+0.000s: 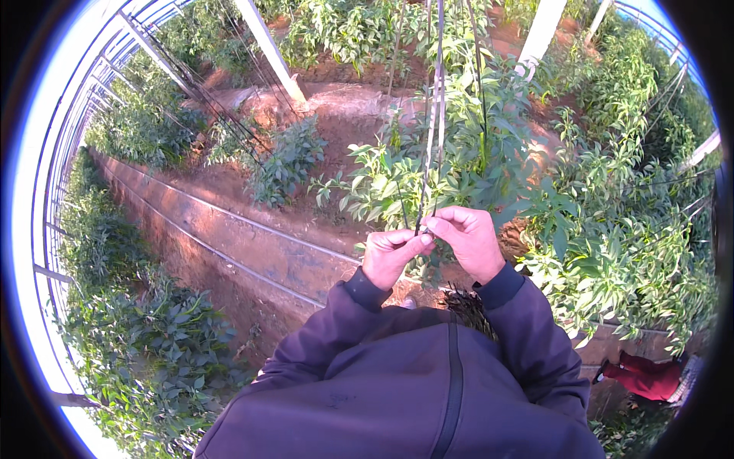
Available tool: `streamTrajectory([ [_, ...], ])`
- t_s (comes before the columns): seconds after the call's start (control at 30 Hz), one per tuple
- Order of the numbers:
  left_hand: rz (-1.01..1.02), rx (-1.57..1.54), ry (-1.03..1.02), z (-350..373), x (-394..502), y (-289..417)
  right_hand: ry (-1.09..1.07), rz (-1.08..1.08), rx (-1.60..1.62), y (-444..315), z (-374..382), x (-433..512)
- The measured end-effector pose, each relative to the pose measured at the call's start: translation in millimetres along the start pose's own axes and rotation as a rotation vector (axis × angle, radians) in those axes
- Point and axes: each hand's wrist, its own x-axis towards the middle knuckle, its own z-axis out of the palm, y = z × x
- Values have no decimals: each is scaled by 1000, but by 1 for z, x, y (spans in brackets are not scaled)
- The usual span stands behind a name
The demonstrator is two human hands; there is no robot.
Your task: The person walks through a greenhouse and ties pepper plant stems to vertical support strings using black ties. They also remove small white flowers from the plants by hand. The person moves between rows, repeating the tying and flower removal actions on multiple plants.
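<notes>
My left hand (393, 255) and my right hand (469, 238) meet in front of my chest, thumbs and forefingers pinched together. Between their fingertips are the lower ends of thin dark cords (425, 172), which run up out of view. Exactly how the cords cross at the fingers is too small to tell. Just beyond the hands grows a leafy green plant (373, 183), its foliage partly behind the cords. A bundle of dark strands (467, 310) hangs at my waist below the right wrist, partly hidden by the sleeve.
Two thin pipes (258, 235) run along the soil path (229, 252) at left. Dense plants (155, 327) line both sides. Pale posts (272, 51) and more slanting cords (212, 109) stand beyond. Another person in red trousers (648, 376) is at lower right.
</notes>
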Motion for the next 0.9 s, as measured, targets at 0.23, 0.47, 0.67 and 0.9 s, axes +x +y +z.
streamTrajectory([
  [0.23, 58, 109, 131, -23, -41, -13, 63, -22, 554, -22, -23, -27],
  [0.47, -47, 428, 401, -115, -109, -55, 197, -97, 331, -27, -120, -95],
  [0.67, -244, 621, 732, -241, -203, -54, 453, -150, -45, 4, -213, -174],
  [0.9, -485, 1246, 1095, -338, -335, 23, 679, -181, 39, 39, -263, -241],
])
